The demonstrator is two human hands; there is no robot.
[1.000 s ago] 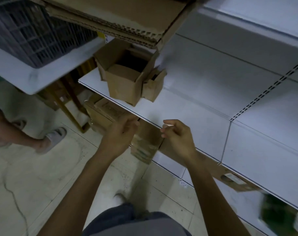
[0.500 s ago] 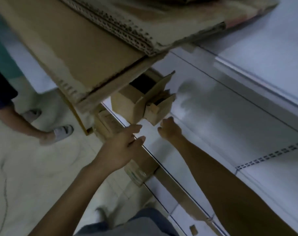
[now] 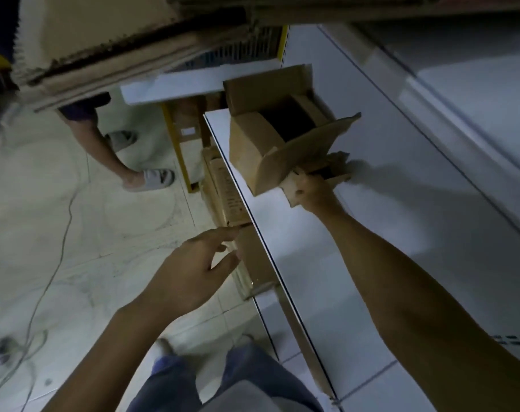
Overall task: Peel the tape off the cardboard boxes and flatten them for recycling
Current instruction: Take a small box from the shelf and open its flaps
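An open brown cardboard box point(image 3: 254, 144) stands on the white shelf point(image 3: 341, 233) with its flaps raised. A smaller cardboard box point(image 3: 333, 168) sits against its right side. My right hand point(image 3: 312, 188) reaches to the small box and grips its near edge, fingers partly hidden by cardboard. My left hand point(image 3: 193, 269) hovers open below the shelf edge, fingers spread near cardboard point(image 3: 255, 263) stored under the shelf. No tape is visible.
A stack of flattened cardboard point(image 3: 128, 40) lies on the shelf above, overhanging. More boxes point(image 3: 223, 191) sit under the shelf edge. Another person's legs in sandals point(image 3: 151, 176) stand on the tiled floor at left. A cable point(image 3: 56, 263) runs across the floor.
My right hand has reached forward along the shelf and taken hold of the small box. My left hand stayed low near the shelf edge. The camera has tilted and moved closer.
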